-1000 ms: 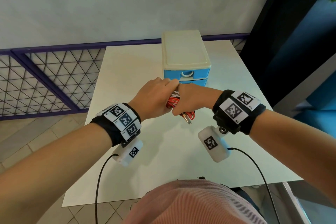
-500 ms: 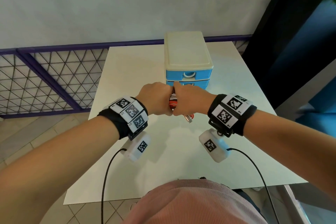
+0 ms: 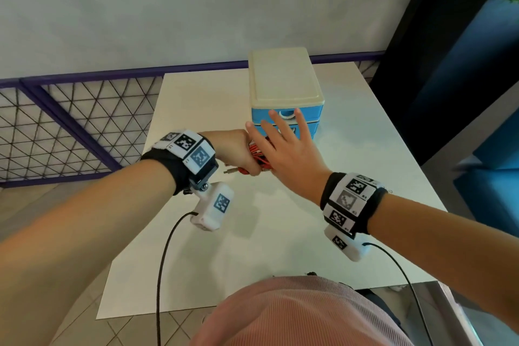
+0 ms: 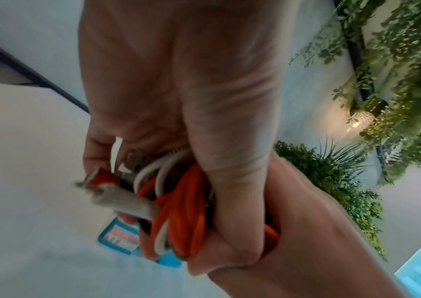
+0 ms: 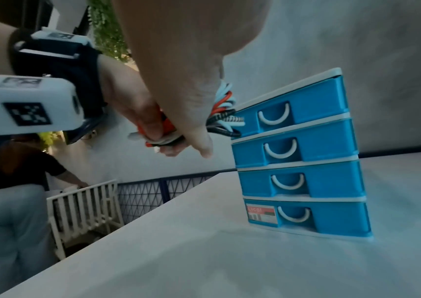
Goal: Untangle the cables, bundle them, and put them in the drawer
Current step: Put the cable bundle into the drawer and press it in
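Observation:
My left hand (image 3: 241, 153) grips a bundle of orange, white and black cables (image 3: 259, 156) above the white table (image 3: 196, 98). The wrist view shows its fingers wrapped round the coiled cables (image 4: 178, 211), with plug ends sticking out at the left. My right hand (image 3: 283, 143) is spread flat, fingers straight, over the bundle and reaching toward the blue drawer unit (image 3: 286, 109). The unit (image 5: 303, 155) has several blue drawers with white handles, all closed. The cable loops (image 5: 226, 113) nearly touch the top drawer's left corner.
The drawer unit has a cream lid (image 3: 283, 76) and stands mid-table toward the far edge. A purple mesh railing (image 3: 70, 126) runs behind and left of the table. A blue seat (image 3: 494, 166) is at the right. Another person (image 5: 13, 181) stands beyond the railing.
My right hand let go of the bundle and opened flat, reaching toward the drawers. The left hand now holds the cables alone, turned so the plug ends point left.

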`<state>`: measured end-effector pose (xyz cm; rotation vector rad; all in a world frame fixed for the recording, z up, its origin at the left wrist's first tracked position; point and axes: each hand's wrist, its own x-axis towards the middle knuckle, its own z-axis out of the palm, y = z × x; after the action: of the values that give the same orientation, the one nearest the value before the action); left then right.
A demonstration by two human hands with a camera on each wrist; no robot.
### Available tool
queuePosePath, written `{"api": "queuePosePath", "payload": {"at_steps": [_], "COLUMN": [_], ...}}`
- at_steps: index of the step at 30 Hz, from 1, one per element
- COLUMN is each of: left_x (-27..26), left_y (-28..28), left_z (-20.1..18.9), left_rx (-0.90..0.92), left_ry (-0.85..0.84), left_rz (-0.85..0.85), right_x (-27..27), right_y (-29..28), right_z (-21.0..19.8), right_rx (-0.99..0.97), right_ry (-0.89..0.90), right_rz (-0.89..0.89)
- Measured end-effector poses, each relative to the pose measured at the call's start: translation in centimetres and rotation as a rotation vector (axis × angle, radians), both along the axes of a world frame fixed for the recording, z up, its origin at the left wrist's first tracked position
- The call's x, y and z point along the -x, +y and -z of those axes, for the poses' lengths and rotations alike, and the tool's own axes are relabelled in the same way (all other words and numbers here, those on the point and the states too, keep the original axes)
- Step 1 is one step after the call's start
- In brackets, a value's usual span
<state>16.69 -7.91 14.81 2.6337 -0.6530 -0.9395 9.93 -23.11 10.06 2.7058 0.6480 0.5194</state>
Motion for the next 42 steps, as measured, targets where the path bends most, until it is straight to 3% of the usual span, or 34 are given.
{"api": "queuePosePath", "payload": {"at_steps": [3,7,10,13,15,19,21,33,39,42], "left_x": [0.3,0.7,0.5,0.1,-0.8,-2.7,-3.6,-6.0,-6.5,-6.3], "left_y": [-0.1,-0.3,-0.4,-0.5,-0.5,-0.3,-0.6,-1.3,-1.6,-1.9], "left_z": [-0.1,-0.2,0.0,-0.1,0.1,0.0,0.1,0.1,-0.1,-0.1], "left_rx": [-0.022,-0.033,-0.018,0.130,0.260,0.429,0.427,0.268,0.310,0.257], "left_ry": [0.102,0.170,0.231,0.268,0.093,-0.455,-0.546,-0.590,-0.595,-0.584], "left_rz": [0.012,0.045,0.060,0.042,-0.025,-0.055,0.004,0.122,0.093,0.088], "right_x": [-0.9,-1.4,-1.5,-2.0,-2.7,-4.5,-5.1,-6.2,-3.1,-1.2], "right_y": [-0.4,-0.4,-0.7,-1.3,-2.3,-4.5,-5.0,-4.9,-4.8,-5.4], "right_z": [0.3,0.0,-0.1,-0.6,-1.0,-1.3,-1.5,-4.3,-4.8,-5.8], "right_rx": [-0.134,-0.275,-0.305,-0.287,-0.251,-0.199,-0.178,-0.324,-0.203,-0.246], "right_ry": [-0.016,0.136,0.253,0.335,0.359,0.369,0.396,0.519,0.575,0.680], "right_rz": [-0.110,-0.193,-0.191,-0.092,0.017,0.165,0.214,0.240,0.238,0.233]}}
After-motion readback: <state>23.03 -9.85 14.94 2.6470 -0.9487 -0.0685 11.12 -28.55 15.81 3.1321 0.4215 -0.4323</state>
